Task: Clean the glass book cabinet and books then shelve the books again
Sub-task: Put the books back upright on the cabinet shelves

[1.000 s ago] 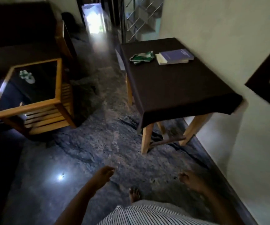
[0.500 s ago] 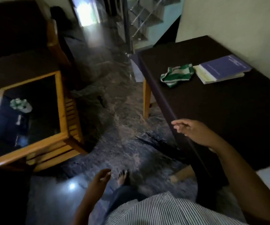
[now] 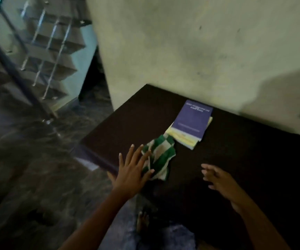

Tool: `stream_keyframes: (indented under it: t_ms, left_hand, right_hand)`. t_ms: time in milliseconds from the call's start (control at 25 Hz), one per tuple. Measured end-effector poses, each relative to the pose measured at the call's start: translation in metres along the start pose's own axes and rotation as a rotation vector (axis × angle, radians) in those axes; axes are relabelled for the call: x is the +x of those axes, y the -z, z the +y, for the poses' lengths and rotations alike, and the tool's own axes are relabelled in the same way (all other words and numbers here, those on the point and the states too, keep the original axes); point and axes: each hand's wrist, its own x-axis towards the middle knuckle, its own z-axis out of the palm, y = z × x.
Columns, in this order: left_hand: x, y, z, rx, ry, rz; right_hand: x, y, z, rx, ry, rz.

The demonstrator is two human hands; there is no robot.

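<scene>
While both hands were spread and held nothing, the left hand (image 3: 133,175) overlapped the cloth (image 3: 159,156). A careless sweep toward one o'clock risked shoving the books (image 3: 190,125) off the table (image 3: 244,159).

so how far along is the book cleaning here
Early. Two stacked books lie on the dark table, apparently off the shelf. In hand: the left hand, fingers spread, reaches onto the green-and-white cloth; the right hand hovers empty. Wiping and reshelving remain; no cabinet in view.

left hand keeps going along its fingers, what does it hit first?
The green-and-white cloth: the left hand is spread open with its fingertips already at the cloth's near edge. The purple book lies beyond it. Whether the fingers already touch is unclear.
</scene>
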Motion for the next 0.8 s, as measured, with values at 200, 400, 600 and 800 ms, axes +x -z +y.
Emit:
stream_keyframes:
  t_ms: [200,400,600,800]
  left_hand:
    - [0.122,-0.016,-0.046,-0.022,-0.073,-0.106]
    - [0.160,-0.040,-0.091,0.117,-0.248,-0.256]
    - [0.187,-0.026,-0.086,-0.370,-0.197,-0.187]
    - [0.272,-0.010,-0.023,-0.994,0.204,-0.596]
  right_hand:
    - [0.079,-0.024,-0.055,0.080,-0.026,0.219]
    - [0.152,-0.026,-0.085,-0.034,-0.315,0.563]
    - [0.172,-0.039,-0.089,-0.035,-0.455,0.727]
    - [0.154,-0.030,-0.086,0.169,-0.465,0.725]
